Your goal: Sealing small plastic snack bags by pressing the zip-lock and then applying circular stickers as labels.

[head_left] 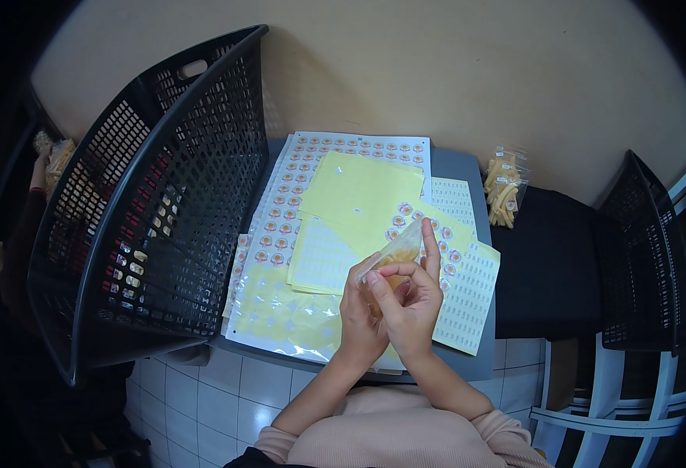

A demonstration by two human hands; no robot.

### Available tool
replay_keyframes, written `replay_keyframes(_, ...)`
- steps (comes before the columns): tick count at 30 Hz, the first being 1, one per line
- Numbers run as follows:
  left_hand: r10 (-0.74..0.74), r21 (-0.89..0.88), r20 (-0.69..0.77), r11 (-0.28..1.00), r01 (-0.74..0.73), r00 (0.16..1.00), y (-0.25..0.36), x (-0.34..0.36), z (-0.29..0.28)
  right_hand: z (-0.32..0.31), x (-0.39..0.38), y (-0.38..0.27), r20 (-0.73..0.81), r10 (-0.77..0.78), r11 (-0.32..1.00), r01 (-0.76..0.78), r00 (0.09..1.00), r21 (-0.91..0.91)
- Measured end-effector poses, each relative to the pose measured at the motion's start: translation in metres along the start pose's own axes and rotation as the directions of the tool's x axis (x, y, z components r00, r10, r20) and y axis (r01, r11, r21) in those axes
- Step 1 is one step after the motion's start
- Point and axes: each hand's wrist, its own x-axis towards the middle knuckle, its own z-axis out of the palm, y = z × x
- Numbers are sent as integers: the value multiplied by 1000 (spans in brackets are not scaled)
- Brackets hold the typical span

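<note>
Above the sticker sheets, a clear plastic packet of yellowish snack is tilted between my hands. My left hand is closed around its lower part, mostly behind my right hand. My right hand pinches at the packet's near side with thumb and a bent finger, while another finger stretches up along its edge. Under them lie a large sheet of round stickers, a plain yellow sheet, a partly used sheet of round stickers and a sheet of small printed labels.
A tall black plastic basket stands at the left. Filled snack packets lie on a black surface to the right, near another black basket. At far left another person's hand is by a snack packet.
</note>
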Motion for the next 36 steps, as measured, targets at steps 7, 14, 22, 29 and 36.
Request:
replay_keyframes(7,47,49,-2,998,-47,999,-7,-4,2,0,2,5,-66,68,985,-56,996,163)
replay_keyframes(14,96,68,18,993,-97,995,-8,-2,7,-5,2,13,-87,79,990,-68,993,128)
replay_keyframes(22,-27,9,115,1000,27,993,-1,2,18,-34,6,12,22,18,998,-19,1000,55)
replay_keyframes(29,-305,-452,170,821,349,937,13,16,25,-103,-6,25,341,290,928,-349,894,127)
replay_keyframes(36,-76,-379,175,915,139,982,10,8,46,-164,8,58,112,289,919,-308,951,245)
